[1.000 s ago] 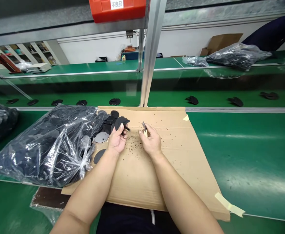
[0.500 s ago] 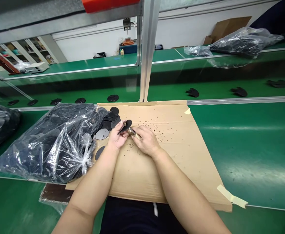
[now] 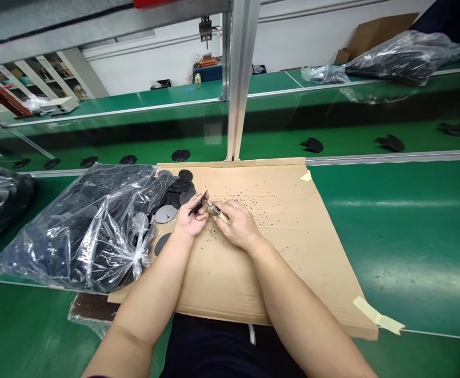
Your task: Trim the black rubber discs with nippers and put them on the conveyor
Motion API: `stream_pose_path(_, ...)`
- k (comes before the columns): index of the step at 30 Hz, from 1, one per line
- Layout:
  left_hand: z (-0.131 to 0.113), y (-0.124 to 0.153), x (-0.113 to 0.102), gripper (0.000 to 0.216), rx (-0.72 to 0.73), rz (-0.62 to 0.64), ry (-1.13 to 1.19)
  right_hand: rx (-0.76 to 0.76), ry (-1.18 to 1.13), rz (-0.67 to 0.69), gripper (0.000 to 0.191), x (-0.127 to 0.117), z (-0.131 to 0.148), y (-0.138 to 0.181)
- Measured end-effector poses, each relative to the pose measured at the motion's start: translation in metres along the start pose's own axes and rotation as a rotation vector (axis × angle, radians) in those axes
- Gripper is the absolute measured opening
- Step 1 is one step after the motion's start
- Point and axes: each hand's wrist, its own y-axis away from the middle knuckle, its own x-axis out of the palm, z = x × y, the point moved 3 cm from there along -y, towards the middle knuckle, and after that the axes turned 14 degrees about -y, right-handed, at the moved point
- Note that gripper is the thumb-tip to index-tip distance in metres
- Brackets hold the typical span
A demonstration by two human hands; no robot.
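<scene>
Pinched in my left hand point(image 3: 189, 220) is a thin black plastic disc point(image 3: 198, 203), seen almost edge-on. My right hand point(image 3: 238, 226) is wrapped round a small pair of pliers point(image 3: 216, 209), whose metal tip points at the disc. Whether the tip touches the disc is hard to tell. Both hands are over a cardboard sheet point(image 3: 222, 289), which is strewn with tiny black bits point(image 3: 249, 202). Just left of my left hand lies a heap of black discs point(image 3: 179, 185), with a greyer disc point(image 3: 166, 213) in front of it.
A clear plastic bag point(image 3: 68, 226) full of dark discs lies to the left, another bag point(image 3: 1, 205) beyond it. Black parts point(image 3: 312, 144) sit spaced along the green belt behind. A metal post point(image 3: 240, 79) rises past the cardboard's far edge. Tape point(image 3: 377, 315) holds its near right corner.
The disc in my left hand has turned from showing its face to nearly edge-on. The pliers' tip has come clear of it a little. The camera view has shifted slightly.
</scene>
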Motion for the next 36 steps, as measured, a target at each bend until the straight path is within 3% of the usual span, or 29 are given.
stream_pose_path(19,0.002,-0.003,-0.002,0.019,0.020,-0.072,-0.075,0.048,0.177,0.149,0.035,0.002,0.004,0.000)
stream_pose_path(26,0.003,-0.005,-0.004,0.022,0.022,-0.105,-0.124,0.136,0.145,0.223,0.040,-0.002,0.005,0.000)
stream_pose_path(29,0.003,-0.005,-0.001,0.021,0.034,-0.081,-0.107,0.200,-0.126,0.169,0.037,0.001,0.001,-0.001)
stream_pose_path(33,0.005,-0.005,0.002,0.018,0.078,-0.099,-0.064,0.444,-0.915,-0.037,0.034,0.000,-0.013,-0.002)
stream_pose_path(36,0.008,-0.009,0.003,0.018,0.139,-0.115,-0.053,0.565,-1.397,-0.086,0.035,-0.008,-0.020,-0.002)
